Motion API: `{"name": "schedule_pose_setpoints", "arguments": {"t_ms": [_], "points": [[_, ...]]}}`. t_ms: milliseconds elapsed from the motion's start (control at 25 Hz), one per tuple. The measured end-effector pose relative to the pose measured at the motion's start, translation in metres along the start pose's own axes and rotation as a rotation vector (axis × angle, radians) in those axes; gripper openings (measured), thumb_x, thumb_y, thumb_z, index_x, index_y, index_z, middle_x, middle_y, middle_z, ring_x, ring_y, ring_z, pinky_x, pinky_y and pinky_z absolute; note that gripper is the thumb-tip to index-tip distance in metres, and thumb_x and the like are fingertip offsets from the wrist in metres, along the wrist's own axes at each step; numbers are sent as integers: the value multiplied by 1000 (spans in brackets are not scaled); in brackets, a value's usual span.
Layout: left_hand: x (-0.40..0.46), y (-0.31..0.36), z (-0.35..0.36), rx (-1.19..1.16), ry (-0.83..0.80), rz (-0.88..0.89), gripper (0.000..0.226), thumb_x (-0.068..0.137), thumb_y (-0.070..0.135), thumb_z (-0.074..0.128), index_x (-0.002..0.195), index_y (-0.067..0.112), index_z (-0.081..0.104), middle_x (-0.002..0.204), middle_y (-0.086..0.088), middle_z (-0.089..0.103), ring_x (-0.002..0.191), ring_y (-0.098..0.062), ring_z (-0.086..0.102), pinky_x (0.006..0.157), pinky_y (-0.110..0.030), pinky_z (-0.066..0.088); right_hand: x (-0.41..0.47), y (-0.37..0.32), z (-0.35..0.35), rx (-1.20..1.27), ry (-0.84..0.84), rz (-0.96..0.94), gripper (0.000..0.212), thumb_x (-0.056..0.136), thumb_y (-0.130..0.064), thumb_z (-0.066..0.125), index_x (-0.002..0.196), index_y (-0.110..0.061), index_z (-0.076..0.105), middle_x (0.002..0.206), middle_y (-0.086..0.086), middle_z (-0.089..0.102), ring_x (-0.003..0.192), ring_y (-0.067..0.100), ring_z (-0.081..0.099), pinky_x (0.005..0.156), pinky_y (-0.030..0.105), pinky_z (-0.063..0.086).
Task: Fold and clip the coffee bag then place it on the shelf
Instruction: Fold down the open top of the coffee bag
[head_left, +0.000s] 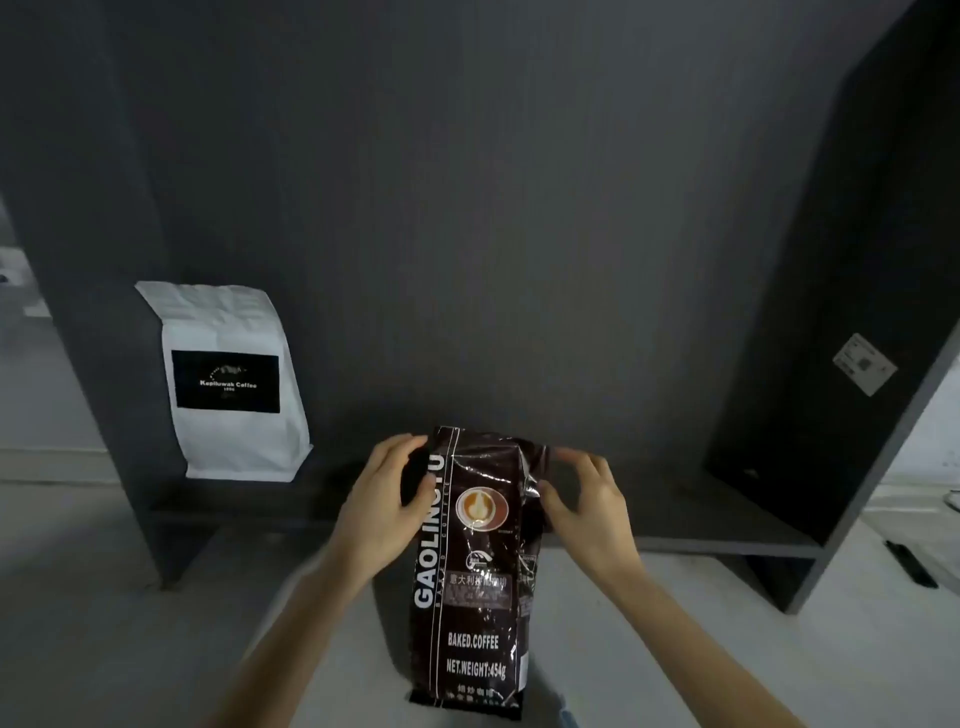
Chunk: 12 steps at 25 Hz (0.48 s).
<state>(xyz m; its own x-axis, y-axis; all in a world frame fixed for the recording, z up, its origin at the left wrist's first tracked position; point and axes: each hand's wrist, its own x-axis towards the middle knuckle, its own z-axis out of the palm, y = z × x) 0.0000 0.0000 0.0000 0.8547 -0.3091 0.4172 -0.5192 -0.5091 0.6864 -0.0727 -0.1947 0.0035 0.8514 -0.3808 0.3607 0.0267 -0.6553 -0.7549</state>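
A dark brown glossy coffee bag with white lettering stands upright on the white table, just in front of the shelf. My left hand grips the bag's upper left edge, thumb on the front. My right hand holds the upper right edge, fingers curled over the crinkled foil. The bag's top edge looks flat. No clip is visible in either hand.
The dark grey shelf unit stands behind the bag, with a low board and tall side walls. A white coffee bag with a black label stands on the shelf at the left. A small black object lies on the table at the right.
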Motion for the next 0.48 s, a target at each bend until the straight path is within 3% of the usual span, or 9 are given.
{"name": "schedule_pose_setpoints", "arguments": {"t_ms": [240,320,480], "points": [[-11,-15,23,-104,-64,-144,50,89,15,46,136,11,27,142,-9,39,126,-22,41,105,-39,36,-12,17,23,35,-62,117,30,85,-15,56,114,-12,55,118,10,58,101,19,57,79,19,39],[-16,-14,27,-156,-74,-160,47,90,12,44,135,12,31,136,-6,45,124,-22,44,101,-35,38,-16,18,29,54,-73,140,27,85,-11,54,113,-9,57,115,12,63,101,21,59,77,13,39],[-26,-9,29,-198,-63,-143,46,88,9,46,132,16,35,129,-1,51,107,-7,48,86,-25,41,-24,18,37,131,-107,230,27,88,-8,49,114,-5,57,108,12,68,82,10,56,53,-6,35]]}}
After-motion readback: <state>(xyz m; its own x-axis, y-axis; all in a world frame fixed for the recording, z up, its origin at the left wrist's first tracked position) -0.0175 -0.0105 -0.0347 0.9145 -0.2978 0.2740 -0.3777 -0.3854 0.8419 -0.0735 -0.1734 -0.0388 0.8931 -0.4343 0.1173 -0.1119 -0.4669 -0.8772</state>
